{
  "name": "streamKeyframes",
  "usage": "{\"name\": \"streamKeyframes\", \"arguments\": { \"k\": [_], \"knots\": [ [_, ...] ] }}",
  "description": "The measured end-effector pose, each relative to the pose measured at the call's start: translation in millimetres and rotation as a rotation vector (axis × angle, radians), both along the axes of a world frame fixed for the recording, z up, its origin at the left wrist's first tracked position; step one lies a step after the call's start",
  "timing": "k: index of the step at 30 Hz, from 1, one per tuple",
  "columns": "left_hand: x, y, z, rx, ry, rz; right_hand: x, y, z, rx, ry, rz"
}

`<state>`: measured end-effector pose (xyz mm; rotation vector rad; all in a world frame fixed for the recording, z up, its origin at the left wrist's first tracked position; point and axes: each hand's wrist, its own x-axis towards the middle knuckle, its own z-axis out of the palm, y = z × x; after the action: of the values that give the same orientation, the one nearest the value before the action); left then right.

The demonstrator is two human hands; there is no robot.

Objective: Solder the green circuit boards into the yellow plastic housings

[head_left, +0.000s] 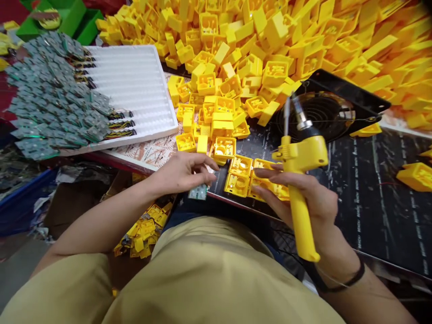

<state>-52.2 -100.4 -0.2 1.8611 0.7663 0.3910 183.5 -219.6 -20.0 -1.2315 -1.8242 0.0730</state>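
My left hand (180, 173) is at the table's front edge, fingers curled together on a small grey-green circuit board (198, 192) that shows below them. My right hand (308, 198) grips a yellow soldering gun (299, 180) by its handle, its metal tip pointing up and away from me. The thumb and fingertips of that hand reach over a row of open yellow plastic housings (238, 182) lying between my hands. Small fittings show inside these housings. Just beyond my left fingers sits another open yellow housing (224, 148).
A big heap of yellow housings (243, 27) covers the back of the table. Far left, many circuit boards (57, 94) with wires lie piled on a white foam tray (131, 85). A black fan (337, 105) stands right of centre. Below the table's edge are more yellow parts (145, 231).
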Motion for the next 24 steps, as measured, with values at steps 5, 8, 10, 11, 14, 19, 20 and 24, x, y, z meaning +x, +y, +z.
{"name": "streamKeyframes", "arguments": {
  "k": [5,8,10,11,14,19,20,24],
  "knots": [
    [18,-15,-4.4,-0.085,-0.043,-0.028,-20,-7,-6.4,-0.013,0.077,0.047],
    [26,-19,-5.5,-0.079,-0.057,-0.058,-26,-7,-8.2,-0.04,0.109,0.015],
    [29,-20,-5.4,-0.075,-0.069,-0.091,-28,-7,-7.3,-0.043,0.13,-0.013],
    [31,-20,-5.1,-0.07,-0.077,-0.11,-28,-7,-6.4,-0.043,0.141,-0.023],
    [32,-20,-2.1,-0.006,-0.047,-0.164,-27,-7,-3.3,-0.038,0.162,-0.033],
    [31,-19,0.5,-0.016,-0.056,-0.126,-25,-7,-1.7,-0.013,0.152,-0.011],
    [31,-19,-0.7,-0.074,-0.079,-0.109,-25,-7,-2.5,0.004,0.15,-0.014],
    [34,-21,-6.2,-0.251,-0.132,-0.037,-28,-4,-8.0,0.074,0.128,-0.032]
  ]
}}
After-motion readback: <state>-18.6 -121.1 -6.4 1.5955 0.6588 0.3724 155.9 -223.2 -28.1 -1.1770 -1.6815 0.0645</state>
